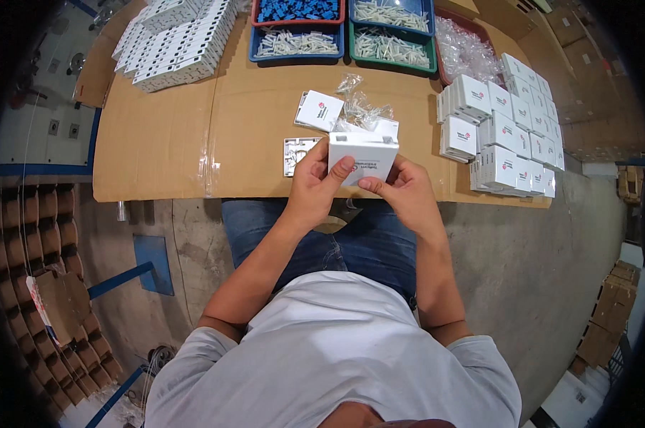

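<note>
Left hand (315, 182) and right hand (401, 189) both grip small white box (364, 155) above surface (165, 135) edge, clear bag (358, 110) poking out top. Beyond: blue tray (296, 44) holding white parts, green tray (390, 46) likewise, stacked white boxes (504, 135) at my right.

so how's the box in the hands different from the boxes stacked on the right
The held box is a single one, gripped by the left hand and the right hand above the table edge, its top flaps open with a clear bag behind it. The stacked boxes are many, closed, and rest in rows on the cardboard tabletop. Both are small, white and square.
</note>
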The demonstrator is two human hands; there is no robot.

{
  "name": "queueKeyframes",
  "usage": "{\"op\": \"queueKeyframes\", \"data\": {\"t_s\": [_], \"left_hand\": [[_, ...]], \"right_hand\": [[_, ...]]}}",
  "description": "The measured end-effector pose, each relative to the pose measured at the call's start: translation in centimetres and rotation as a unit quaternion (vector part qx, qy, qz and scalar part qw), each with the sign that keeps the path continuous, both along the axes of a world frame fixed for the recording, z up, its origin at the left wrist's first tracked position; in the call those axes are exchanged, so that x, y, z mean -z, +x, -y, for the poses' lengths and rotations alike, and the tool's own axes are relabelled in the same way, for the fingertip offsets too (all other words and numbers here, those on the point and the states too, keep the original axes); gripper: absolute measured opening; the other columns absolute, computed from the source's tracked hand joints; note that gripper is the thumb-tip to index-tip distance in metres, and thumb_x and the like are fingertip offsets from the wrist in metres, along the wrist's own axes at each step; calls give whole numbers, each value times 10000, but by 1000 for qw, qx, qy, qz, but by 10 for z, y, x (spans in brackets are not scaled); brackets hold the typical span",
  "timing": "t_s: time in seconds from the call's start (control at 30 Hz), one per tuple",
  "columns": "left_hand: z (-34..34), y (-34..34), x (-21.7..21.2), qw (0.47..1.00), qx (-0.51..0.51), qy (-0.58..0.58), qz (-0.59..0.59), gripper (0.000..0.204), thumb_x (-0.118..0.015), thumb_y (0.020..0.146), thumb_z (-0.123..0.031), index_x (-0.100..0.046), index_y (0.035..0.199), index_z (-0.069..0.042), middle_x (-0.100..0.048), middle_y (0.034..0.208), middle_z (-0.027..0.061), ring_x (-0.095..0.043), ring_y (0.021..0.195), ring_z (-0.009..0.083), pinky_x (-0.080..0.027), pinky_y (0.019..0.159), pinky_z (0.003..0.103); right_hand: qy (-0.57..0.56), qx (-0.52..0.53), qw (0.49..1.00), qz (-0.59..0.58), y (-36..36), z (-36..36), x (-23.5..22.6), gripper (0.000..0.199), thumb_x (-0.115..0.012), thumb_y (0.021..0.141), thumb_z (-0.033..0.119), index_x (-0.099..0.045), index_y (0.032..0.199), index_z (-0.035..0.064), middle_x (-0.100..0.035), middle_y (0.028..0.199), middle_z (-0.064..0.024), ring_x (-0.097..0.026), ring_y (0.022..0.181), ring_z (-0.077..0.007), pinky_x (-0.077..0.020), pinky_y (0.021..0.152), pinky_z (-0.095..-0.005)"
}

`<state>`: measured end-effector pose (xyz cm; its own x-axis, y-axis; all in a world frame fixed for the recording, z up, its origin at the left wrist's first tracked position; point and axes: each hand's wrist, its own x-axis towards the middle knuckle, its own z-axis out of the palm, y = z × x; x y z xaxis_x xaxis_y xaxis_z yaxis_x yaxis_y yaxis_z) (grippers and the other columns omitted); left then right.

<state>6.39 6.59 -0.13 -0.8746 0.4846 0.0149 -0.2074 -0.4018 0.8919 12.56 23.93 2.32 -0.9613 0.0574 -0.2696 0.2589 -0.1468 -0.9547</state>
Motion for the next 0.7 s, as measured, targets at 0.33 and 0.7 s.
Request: {"op": "queueKeyframes", "data": {"t_s": [0.33,0.7], "left_hand": [[-1,4,9,1000,8,1,6,423,-652,1003,-195,-526,1354,4,-651,1209,69,-606,1107,133,-478,978,296],[-15,19,2,982,-78,111,130,411,-689,974,-162,-511,1308,-1,-646,1213,79,-617,1087,149,-494,983,308]], "right_hand": [[47,-22,997,-54,10,-6,8,379,-741,900,37,-608,1246,-43,-702,1112,-90,-648,1011,-137,-553,882,-293],[-138,232,956,-117,18,28,18,350,-680,963,60,-577,1279,-49,-666,1131,-75,-611,1061,-121,-496,911,-259]]}}
